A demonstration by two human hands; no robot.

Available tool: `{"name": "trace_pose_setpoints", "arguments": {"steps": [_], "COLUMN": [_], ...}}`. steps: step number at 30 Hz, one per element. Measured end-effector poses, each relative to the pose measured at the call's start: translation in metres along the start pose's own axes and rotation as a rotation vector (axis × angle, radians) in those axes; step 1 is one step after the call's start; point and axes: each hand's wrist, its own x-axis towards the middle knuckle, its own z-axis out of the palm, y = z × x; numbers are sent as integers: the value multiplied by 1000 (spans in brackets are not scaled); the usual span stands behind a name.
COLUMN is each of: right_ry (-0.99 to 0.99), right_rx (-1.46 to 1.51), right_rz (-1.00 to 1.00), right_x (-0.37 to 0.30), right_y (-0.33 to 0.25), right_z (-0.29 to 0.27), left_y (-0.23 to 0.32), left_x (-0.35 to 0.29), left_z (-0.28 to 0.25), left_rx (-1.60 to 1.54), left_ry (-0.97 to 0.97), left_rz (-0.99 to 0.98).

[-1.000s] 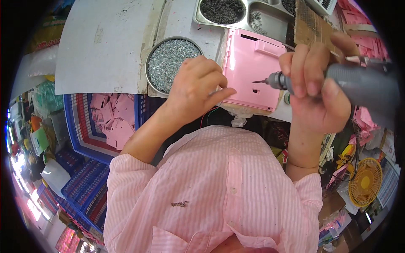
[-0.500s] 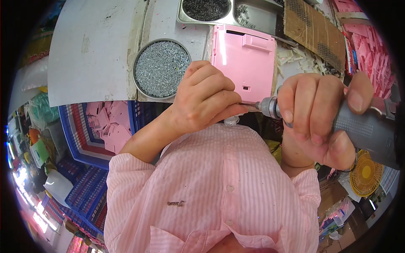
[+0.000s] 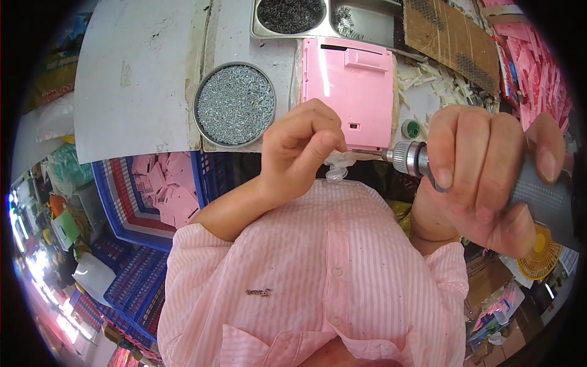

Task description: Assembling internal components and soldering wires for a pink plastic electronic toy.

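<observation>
In my right hand [image 3: 474, 171] is a grey electric screwdriver [image 3: 538, 199], held level with the fingers wrapped round its body. Its metal chuck [image 3: 408, 157] and thin bit point left toward my left hand [image 3: 304, 150]. That hand is closed, thumb and fingertips pinched together right by the bit's tip; anything small between them is hidden. Just beyond the bit lies a pink plastic panel [image 3: 348, 92] with a raised bar and a small rectangular slot, flat at the table's near edge. Left of it stands a round tin [image 3: 274, 105] full of small silver screws.
A steel tray [image 3: 327, 30] with dark screws and small springs sits at the back. Cardboard [image 3: 452, 43], pale plastic parts [image 3: 428, 82] and pink pieces [image 3: 538, 79] lie right. A blue crate [image 3: 116, 229] of pink parts stands below the table at left.
My right hand has drawn the screwdriver slightly right, away from my left hand. My left hand has rolled so its thumb shows, and a small green round thing has come into view beside the panel.
</observation>
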Motion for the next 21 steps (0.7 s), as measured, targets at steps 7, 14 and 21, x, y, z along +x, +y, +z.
{"name": "trace_pose_setpoints", "arguments": {"steps": [7,14,21], "right_ry": [16,-152,-45], "right_rx": [26,-143,-108], "right_rz": [-52,98,6], "right_x": [6,17,2], "right_y": [4,-4,0], "right_z": [5,1,3], "left_y": [4,5,4], "left_x": [-8,-10,-1], "left_z": [9,9,6], "left_rx": [-508,-569,-45], "left_ry": [-17,1,59], "left_rz": [-421,-516,-254]}}
